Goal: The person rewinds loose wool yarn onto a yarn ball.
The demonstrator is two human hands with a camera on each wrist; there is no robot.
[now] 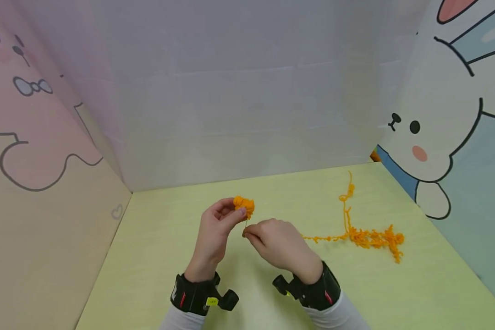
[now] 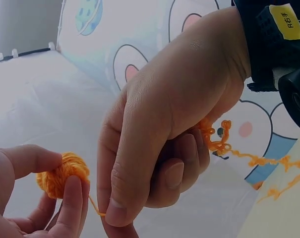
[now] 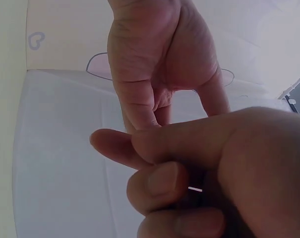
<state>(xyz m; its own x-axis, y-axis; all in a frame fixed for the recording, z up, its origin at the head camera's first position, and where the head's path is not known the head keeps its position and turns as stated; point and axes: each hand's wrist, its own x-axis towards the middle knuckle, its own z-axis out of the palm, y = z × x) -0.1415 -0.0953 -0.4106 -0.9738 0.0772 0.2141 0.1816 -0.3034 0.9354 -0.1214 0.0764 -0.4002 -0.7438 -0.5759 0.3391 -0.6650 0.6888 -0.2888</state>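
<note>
A small ball of orange yarn (image 1: pixel 244 206) is pinched between the thumb and fingers of my left hand (image 1: pixel 215 229), raised over the table. From its underside a short strand (image 2: pixel 94 204) runs taut to my right hand (image 1: pixel 281 243), whose thumb and forefinger pinch it. The right hand's other fingers (image 2: pixel 174 173) curl in toward the palm, and loose yarn shows just behind them in the left wrist view. In the right wrist view the left hand (image 3: pixel 150 59) is seen beyond the right, with the ball hidden.
A tangled heap of orange yarn (image 1: pixel 375 238) lies on the pale yellow table (image 1: pixel 156 266) to the right, one strand trailing toward my right hand and another toward the back edge. White curtain (image 1: pixel 239 101) stands behind, and cartoon-printed panels (image 1: pixel 429 137) flank both sides.
</note>
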